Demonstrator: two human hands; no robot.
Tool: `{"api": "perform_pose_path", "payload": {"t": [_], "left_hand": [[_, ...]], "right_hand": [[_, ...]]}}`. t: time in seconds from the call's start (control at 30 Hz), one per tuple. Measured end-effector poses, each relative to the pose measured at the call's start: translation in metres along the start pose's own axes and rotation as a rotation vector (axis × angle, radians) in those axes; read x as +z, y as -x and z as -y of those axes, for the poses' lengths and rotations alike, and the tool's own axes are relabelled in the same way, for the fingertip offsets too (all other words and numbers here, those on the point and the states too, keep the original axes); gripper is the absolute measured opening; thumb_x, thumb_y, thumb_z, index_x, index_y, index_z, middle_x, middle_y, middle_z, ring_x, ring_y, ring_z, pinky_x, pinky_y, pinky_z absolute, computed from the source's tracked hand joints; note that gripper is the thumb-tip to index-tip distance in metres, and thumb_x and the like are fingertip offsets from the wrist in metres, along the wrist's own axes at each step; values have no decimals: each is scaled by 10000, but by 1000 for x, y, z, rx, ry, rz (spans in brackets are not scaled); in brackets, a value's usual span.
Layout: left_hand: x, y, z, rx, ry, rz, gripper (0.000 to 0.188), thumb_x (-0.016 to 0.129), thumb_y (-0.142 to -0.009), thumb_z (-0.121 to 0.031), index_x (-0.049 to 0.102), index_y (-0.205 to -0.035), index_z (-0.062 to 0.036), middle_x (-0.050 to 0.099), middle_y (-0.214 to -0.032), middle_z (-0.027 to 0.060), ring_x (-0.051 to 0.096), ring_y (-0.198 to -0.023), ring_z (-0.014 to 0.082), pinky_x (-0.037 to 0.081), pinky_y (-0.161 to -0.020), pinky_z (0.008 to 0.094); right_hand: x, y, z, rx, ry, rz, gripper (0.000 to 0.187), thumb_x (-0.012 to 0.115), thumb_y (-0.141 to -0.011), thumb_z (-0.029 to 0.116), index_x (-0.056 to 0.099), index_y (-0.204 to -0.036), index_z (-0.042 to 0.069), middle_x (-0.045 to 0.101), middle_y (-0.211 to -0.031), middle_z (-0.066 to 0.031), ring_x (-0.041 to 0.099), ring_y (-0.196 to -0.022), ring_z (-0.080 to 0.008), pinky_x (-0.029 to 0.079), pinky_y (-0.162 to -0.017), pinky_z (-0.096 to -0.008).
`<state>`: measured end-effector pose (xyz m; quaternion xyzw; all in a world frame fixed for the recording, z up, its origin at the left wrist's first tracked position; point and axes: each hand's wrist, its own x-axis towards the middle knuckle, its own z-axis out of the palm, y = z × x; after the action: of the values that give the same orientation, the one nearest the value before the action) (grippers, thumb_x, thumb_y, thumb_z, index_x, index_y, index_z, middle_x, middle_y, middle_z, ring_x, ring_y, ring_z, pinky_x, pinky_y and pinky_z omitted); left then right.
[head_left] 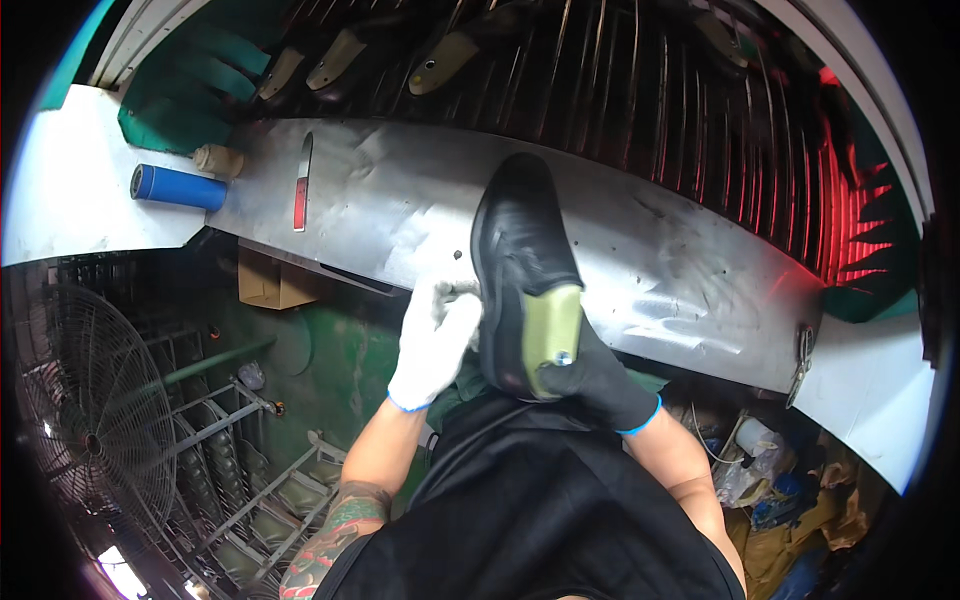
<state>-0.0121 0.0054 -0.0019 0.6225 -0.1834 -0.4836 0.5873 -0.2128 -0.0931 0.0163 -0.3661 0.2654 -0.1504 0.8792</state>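
A black slip-on shoe [515, 230] is held up, toe pointing away from me, over the near edge of a metal shelf. A yellow-green shoe last [550, 325] fills its opening. My right hand [595, 380], in a black glove with a blue cuff, grips the heel end, with its thumb on the last. My left hand [435, 335], in a white glove, is at the shoe's left side near the sole edge. Its fingers are curled in; whether they pinch anything or touch the shoe is unclear.
A dented metal shelf [370, 200] spans the front, with rollers [590, 90] and several lasted shoes [445, 65] behind it. A red-marked blade tool [301, 200], a blue cylinder [180, 187] and a tape roll [218, 160] lie left. A fan [95, 400] and rack [250, 500] stand lower left.
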Motion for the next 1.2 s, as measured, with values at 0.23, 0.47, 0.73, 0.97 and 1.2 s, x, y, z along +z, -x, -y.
{"api": "perform_pose_path", "payload": {"t": [0.23, 0.47, 0.73, 0.97, 1.2], "left_hand": [[11, -54, -13, -185, -60, 142, 164, 596, -1045, -184, 604, -972, -37, 624, -733, 51, 620, -598, 121, 518, -509, 253], [-3, -93, -31, 59, 258, 516, 640, 804, -880, -229, 515, -1412, -20, 622, -1112, 147, 597, -971, 252, 477, -844, 407], [20, -100, -27, 270, 796, 1006, 934, 940, -591, -251, 575, -1390, 65, 631, -1337, 257, 572, -1312, 371, 474, -1111, 535], [32, -98, -66, 264, 718, 831, 893, 884, -717, -230, 462, -1457, 40, 585, -1394, 267, 585, -1308, 407, 457, -1146, 556], [32, -130, -44, 268, 392, 391, 1164, 895, -820, -300, 152, -1676, -31, 386, -1625, 230, 473, -1438, 338, 409, -1193, 468]], "right_hand": [[-30, 7, 2, 137, 46, 14, 1000, 841, -784, 170, 303, -1617, 47, 539, -1485, -89, 557, -1337, -200, 465, -1126, -372], [-35, 9, 31, -242, 1012, -53, 1137, 832, -620, 165, 287, -1604, 3, 422, -1583, -241, 450, -1458, -394, 374, -1212, -480], [-29, 14, 28, -333, 1255, 88, 1193, 868, -571, 221, 303, -1600, 7, 350, -1628, -261, 296, -1534, -477, 295, -1259, -534], [-56, 13, 40, -102, 839, 67, 1253, 875, -566, 267, 270, -1640, 42, 347, -1663, -211, 311, -1568, -375, 291, -1268, -467], [-90, -27, 76, -44, 240, 70, 1236, 930, -641, 311, 270, -1632, -22, 482, -1569, -134, 484, -1439, -249, 352, -1220, -391]]}}
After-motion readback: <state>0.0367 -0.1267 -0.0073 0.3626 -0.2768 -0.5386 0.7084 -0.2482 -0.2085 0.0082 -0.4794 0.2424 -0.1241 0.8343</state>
